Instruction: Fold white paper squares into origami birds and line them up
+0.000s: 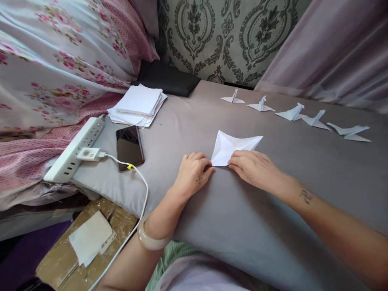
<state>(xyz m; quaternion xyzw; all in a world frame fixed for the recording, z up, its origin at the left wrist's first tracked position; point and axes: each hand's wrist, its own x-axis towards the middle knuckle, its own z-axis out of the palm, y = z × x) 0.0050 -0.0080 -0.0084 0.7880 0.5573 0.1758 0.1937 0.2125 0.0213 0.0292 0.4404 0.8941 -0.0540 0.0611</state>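
Note:
A creased white sheet of paper [232, 142] lies on the grey padded surface in front of me, its far corners lifted a little. At its near left corner, my left hand [196, 169] pinches the paper between thumb and fingers. My right hand [253, 165] grips the near edge further right, its fingers closed and partly covering that side of the sheet. Beyond it, several folded white paper birds stand in a slanting row, among them one bird [261, 105] near the back and another bird [350, 131] at the far right.
A stack of white paper [139, 101] sits at the back left by a black flat case [168, 76]. Nearer are a phone [130, 146] and a power strip [74, 149] with a charger [90, 154]; its white cable [147, 190] runs past my left arm. Below stands a taped cardboard box [57, 256].

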